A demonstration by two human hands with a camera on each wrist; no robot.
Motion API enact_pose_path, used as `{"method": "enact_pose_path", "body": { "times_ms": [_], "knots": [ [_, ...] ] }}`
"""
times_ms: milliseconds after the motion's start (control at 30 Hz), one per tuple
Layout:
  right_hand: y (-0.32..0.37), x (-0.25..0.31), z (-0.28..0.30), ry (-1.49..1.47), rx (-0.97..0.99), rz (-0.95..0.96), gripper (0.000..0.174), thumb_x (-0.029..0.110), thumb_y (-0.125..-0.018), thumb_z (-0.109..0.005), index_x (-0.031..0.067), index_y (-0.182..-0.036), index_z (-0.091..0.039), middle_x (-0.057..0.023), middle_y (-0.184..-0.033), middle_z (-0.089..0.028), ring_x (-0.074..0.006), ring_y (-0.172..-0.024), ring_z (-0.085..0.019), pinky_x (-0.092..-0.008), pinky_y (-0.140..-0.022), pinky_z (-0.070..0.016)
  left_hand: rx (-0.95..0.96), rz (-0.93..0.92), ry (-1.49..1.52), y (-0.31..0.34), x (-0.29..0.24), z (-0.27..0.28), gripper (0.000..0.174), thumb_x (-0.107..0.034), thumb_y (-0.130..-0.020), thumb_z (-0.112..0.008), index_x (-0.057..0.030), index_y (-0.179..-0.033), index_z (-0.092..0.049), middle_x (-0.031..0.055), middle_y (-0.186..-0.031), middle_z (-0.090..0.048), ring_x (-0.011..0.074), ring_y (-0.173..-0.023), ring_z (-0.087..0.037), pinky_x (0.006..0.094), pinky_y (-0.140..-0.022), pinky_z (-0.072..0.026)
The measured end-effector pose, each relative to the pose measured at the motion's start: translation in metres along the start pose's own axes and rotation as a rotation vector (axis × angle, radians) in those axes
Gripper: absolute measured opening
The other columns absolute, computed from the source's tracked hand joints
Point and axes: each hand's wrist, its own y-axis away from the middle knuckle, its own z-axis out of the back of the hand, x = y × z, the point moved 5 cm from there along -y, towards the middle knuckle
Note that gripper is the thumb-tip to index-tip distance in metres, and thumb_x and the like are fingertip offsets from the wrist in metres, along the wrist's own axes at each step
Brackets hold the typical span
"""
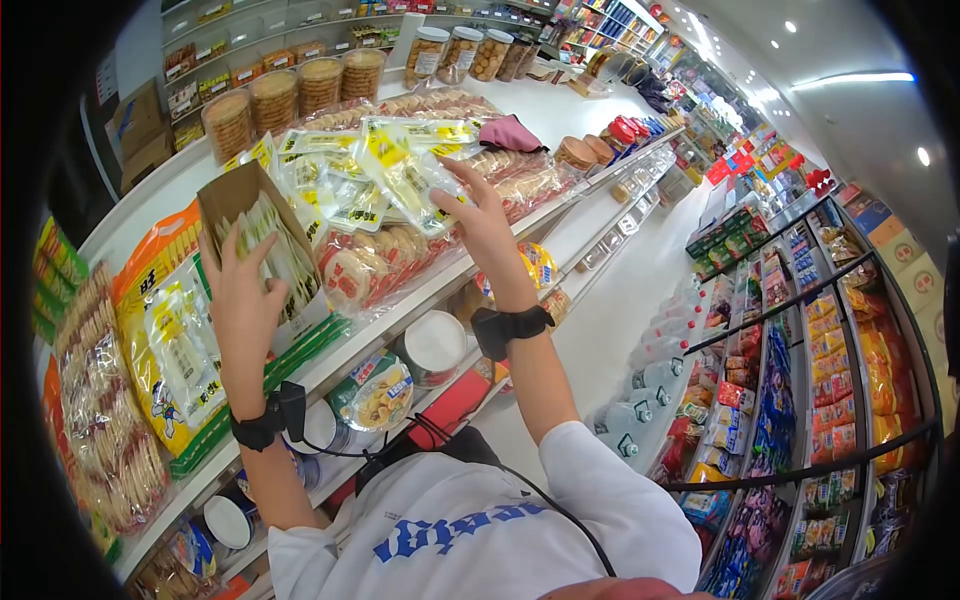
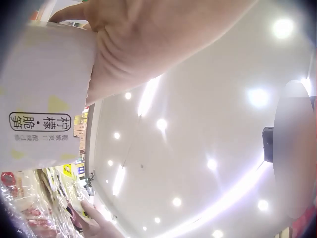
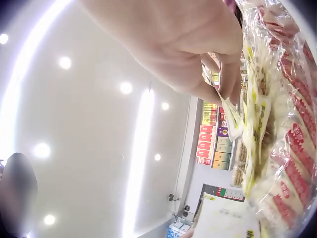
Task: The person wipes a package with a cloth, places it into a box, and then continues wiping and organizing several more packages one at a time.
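My left hand (image 1: 243, 300) lies over the near end of an open carton (image 1: 222, 190), gripping it with spread fingers at the rim and over upright packets (image 1: 265, 235). In the left wrist view the hand (image 2: 153, 39) is against the carton's white printed side (image 2: 34, 89). My right hand (image 1: 482, 220) pinches a clear-and-yellow packet (image 1: 398, 165) above a loose pile of similar ones (image 1: 350, 205). Thumb and fingers of that hand (image 3: 183, 44) meet on the packet's edge (image 3: 231, 119) in the right wrist view.
Bagged round crackers (image 1: 370, 265) lie beneath the pile. Tubs of biscuits (image 1: 274, 100) and lidded jars (image 1: 461, 55) line the far side. Left of the carton are a yellow-orange bag (image 1: 165, 385) and stacked wafers (image 1: 110, 420). Snack racks (image 1: 790, 390) stand across the aisle.
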Motion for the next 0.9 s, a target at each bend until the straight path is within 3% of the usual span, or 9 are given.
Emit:
{"method": "enact_pose_path", "body": {
  "times_ms": [133, 233, 433, 633, 700, 767, 800, 867, 900],
  "knots": [
    [0.005, 0.012, -0.011, -0.530, -0.001, 0.083, 0.056, 0.006, -0.093, -0.070, -0.0031, -0.143, -0.047, -0.0133, -0.132, -0.062, -0.0209, -0.120, -0.061, -0.0370, -0.097, -0.0529, 0.058, -0.015, 0.121, 0.000, -0.009, 0.008, 0.054, -0.004, -0.079, -0.059, -0.0202, -0.130, -0.070, 0.0105, -0.159, -0.040, 0.0405, -0.153, -0.019, 0.0500, -0.110, -0.0450],
    [0.016, 0.032, -0.032, -0.670, 0.089, 0.040, 0.056, 0.001, -0.094, -0.068, -0.0049, -0.144, -0.044, -0.0122, -0.127, -0.065, -0.0179, -0.110, -0.066, -0.0334, -0.093, -0.0560, 0.042, -0.063, 0.057, 0.001, -0.007, 0.007, 0.052, -0.004, -0.081, -0.059, -0.0200, -0.129, -0.070, 0.0103, -0.159, -0.040, 0.0427, -0.153, -0.019, 0.0495, -0.111, -0.0445],
    [0.039, 0.038, -0.068, -0.504, 0.222, 0.005, 0.064, 0.001, -0.090, -0.074, -0.0040, -0.144, -0.041, -0.0121, -0.123, -0.066, -0.0166, -0.113, -0.064, -0.0330, -0.097, -0.0528, -0.079, -0.091, -0.001, 0.001, -0.005, 0.004, 0.035, -0.024, -0.085, -0.071, -0.0123, -0.119, -0.070, 0.0133, -0.154, -0.046, 0.0462, -0.151, -0.022, 0.0520, -0.113, -0.0415],
    [0.045, 0.039, -0.091, -0.564, 0.184, -0.035, 0.072, 0.002, -0.086, -0.077, -0.0001, -0.146, -0.037, -0.0127, -0.130, -0.063, -0.0208, -0.116, -0.063, -0.0345, -0.102, -0.0501, -0.081, -0.113, -0.030, 0.001, -0.007, 0.003, 0.046, -0.032, -0.080, -0.079, -0.0094, -0.118, -0.068, 0.0164, -0.141, -0.055, 0.0479, -0.148, -0.025, 0.0556, -0.115, -0.0369],
    [0.037, 0.037, -0.096, -0.537, 0.234, -0.039, 0.070, 0.006, -0.087, -0.077, 0.0008, -0.145, -0.040, -0.0113, -0.129, -0.063, -0.0210, -0.114, -0.064, -0.0353, -0.101, -0.0515, -0.113, -0.186, -0.029, 0.001, 0.002, -0.004, 0.053, -0.030, -0.077, -0.080, -0.0121, -0.125, -0.066, 0.0184, -0.137, -0.056, 0.0511, -0.145, -0.028, 0.0582, -0.116, -0.0353],
    [0.038, 0.051, -0.101, -0.247, 0.108, -0.017, 0.054, 0.016, -0.090, -0.077, -0.0003, -0.135, -0.053, -0.0096, -0.118, -0.067, -0.0174, -0.105, -0.066, -0.0318, -0.090, -0.0543, -0.061, -0.127, -0.030, 0.001, 0.002, -0.001, 0.060, -0.026, -0.078, -0.076, -0.0316, -0.137, -0.063, 0.0147, -0.147, -0.053, 0.0527, -0.146, -0.026, 0.0542, -0.119, -0.0343],
    [0.037, 0.057, -0.109, -0.203, 0.104, 0.020, 0.050, 0.018, -0.090, -0.077, -0.0012, -0.131, -0.055, -0.0094, -0.115, -0.068, -0.0169, -0.102, -0.066, -0.0315, -0.088, -0.0541, -0.078, -0.164, -0.019, 0.002, 0.004, -0.003, 0.055, -0.026, -0.080, -0.074, -0.0343, -0.134, -0.065, 0.0138, -0.149, -0.051, 0.0518, -0.148, -0.022, 0.0550, -0.118, -0.0361],
    [0.036, 0.063, -0.123, -0.053, 0.117, 0.116, 0.046, 0.020, -0.092, -0.076, -0.0028, -0.126, -0.056, -0.0094, -0.111, -0.069, -0.0165, -0.097, -0.067, -0.0316, -0.085, -0.0541, -0.057, -0.142, -0.025, 0.004, 0.005, -0.003, 0.046, -0.028, -0.083, -0.070, -0.0328, -0.128, -0.071, 0.0121, -0.151, -0.050, 0.0515, -0.150, -0.018, 0.0556, -0.113, -0.0432],
    [0.034, 0.068, -0.128, 0.050, 0.136, 0.180, 0.045, 0.020, -0.092, -0.075, -0.0036, -0.125, -0.056, -0.0096, -0.110, -0.070, -0.0165, -0.096, -0.067, -0.0318, -0.084, -0.0542, -0.066, -0.131, 0.008, 0.004, 0.006, -0.003, 0.040, -0.028, -0.082, -0.070, -0.0257, -0.121, -0.074, 0.0151, -0.148, -0.051, 0.0562, -0.146, -0.020, 0.0580, -0.112, -0.0429]
  ]
}}
